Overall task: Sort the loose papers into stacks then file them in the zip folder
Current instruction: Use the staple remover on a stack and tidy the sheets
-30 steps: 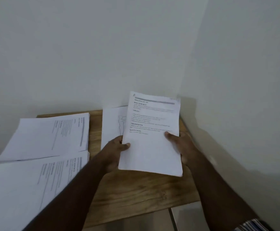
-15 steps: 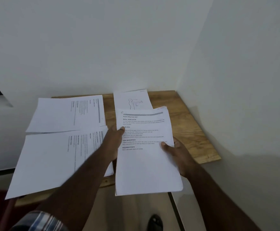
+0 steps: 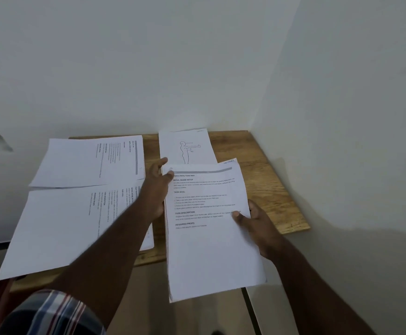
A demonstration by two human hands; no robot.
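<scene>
The right hand (image 3: 257,226) pinches a sheaf of white printed papers (image 3: 211,228) over the wooden table's (image 3: 269,184) near edge; the left hand's (image 3: 157,187) thumb touches its top corner, fingers loosely extended. Sorting seems underway; next, the top sheet needs peeling off toward a matching stack.

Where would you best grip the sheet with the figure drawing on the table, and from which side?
The figure sheet lies flat on the table, its near end hidden under the held stack. Probably best: pinch its bare left edge, coming from the left, where the left hand already is. The far edge lies close to the wall.
</scene>
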